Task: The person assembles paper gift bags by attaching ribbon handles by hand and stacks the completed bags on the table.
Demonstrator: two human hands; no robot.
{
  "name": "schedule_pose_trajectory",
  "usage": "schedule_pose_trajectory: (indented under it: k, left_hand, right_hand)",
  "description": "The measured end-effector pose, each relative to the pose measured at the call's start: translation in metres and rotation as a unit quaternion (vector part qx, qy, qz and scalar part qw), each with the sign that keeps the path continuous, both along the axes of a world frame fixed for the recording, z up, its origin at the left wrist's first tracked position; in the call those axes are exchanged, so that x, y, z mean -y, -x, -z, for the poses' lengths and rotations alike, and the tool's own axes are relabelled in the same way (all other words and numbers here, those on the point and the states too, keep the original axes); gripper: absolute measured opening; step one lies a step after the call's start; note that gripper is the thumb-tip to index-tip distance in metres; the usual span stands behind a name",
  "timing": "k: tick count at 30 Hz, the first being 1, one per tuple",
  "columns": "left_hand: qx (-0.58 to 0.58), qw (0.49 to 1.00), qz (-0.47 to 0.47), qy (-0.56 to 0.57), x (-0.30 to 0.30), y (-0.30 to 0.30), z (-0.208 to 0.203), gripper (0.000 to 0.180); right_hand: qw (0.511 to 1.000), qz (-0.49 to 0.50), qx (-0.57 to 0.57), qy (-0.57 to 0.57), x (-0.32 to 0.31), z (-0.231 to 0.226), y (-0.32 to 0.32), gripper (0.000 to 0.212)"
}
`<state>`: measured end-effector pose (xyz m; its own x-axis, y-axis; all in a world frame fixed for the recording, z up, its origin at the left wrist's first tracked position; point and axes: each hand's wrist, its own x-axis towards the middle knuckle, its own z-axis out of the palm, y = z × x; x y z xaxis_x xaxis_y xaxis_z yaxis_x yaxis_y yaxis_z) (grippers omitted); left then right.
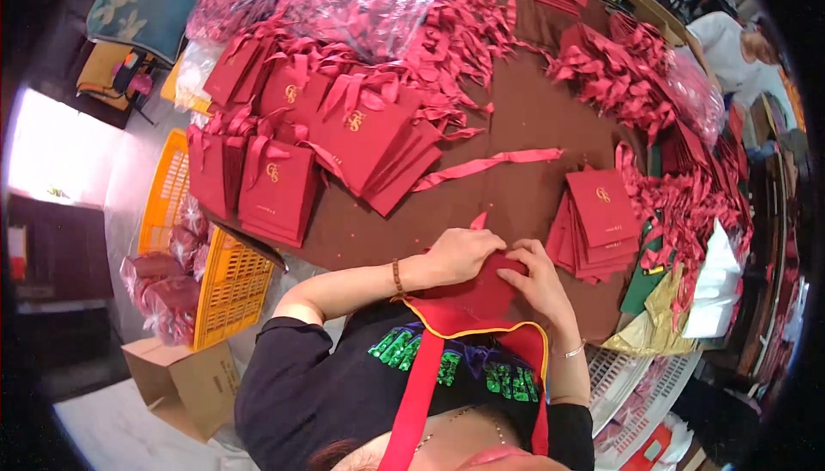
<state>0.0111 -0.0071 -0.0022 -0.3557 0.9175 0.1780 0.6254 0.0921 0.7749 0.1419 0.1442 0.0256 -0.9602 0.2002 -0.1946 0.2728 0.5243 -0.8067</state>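
Both hands meet at the near edge of the brown-covered surface, over a red piece held close to the wearer's body. The exact form of this piece cannot be made out, since the hands cover its far edge and its colour runs close to that of the red apron just below.

The left hand is closed, fingers curled in, and appears to pinch the far edge of the piece; a short ribbon tip shows just beyond it. The right hand is half curled, thumb apart from the fingertips; whether it grips or merely steadies the piece cannot be told. Working close in presumably gives the fingers better control.

A right-hand stack of red bags lies loosely fanned, within easy reach. The left pile of red bags leans in overlapping rows, ribbons uppermost, probably to keep them untangled. One loose ribbon lies between the two groups. The ribbon heap sits at the far side, seemingly to leave the near surface free.
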Motion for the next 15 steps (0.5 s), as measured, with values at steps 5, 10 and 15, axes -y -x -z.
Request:
schedule_pose_trajectory:
  k: [5,10,15]
  left_hand:
    - [-0.027,0.999,0.010,-0.015,-0.005,0.007,0.023,0.017]
    - [0.056,0.997,-0.020,-0.042,-0.008,0.006,0.025,0.026]
    - [0.216,0.970,-0.113,-0.021,-0.006,0.015,0.005,0.029]
  right_hand:
    - [0.998,0.053,-0.010,-0.024,0.005,-0.002,-0.017,0.022]
    - [0.992,0.110,-0.068,0.016,-0.001,0.026,-0.024,0.019]
    - [0.946,0.187,0.065,0.257,-0.007,0.055,-0.019,0.019]
